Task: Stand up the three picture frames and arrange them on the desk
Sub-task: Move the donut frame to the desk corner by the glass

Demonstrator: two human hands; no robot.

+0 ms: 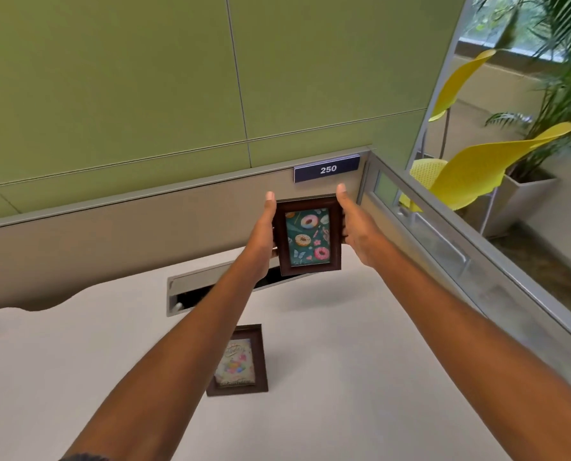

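Both thumbs are pointing up along the side rails of the donut frame (308,235), and the other fingers are wrapping behind it, mostly hidden, so the left hand (263,227) is gripping its left edge and the right hand (355,224) is gripping its right edge. The frame is being held upright in the air, picture facing the camera, tilting slightly with its top leaning left, above the far part of the desk (360,344) and clear of its surface; a soft shadow is lying on the desk below it. Its print is showing 3 donuts on a teal ground inside a dark brown border. Just behind and below the frame, a long cable slot (207,287) is sitting open in the desk. Nearer the camera, a 2nd frame (239,361) with a pale, colourful print is sitting on the desk between the 2 forearms, partly covered by the left forearm; whether it is standing or lying flat is hard to tell. Behind the hands, a beige and green partition (144,94) is carrying a blue plate (327,168) reading 250. Beyond the glass divider on the right, 2 yellow chairs (477,171) and a potted palm (563,94) are standing.
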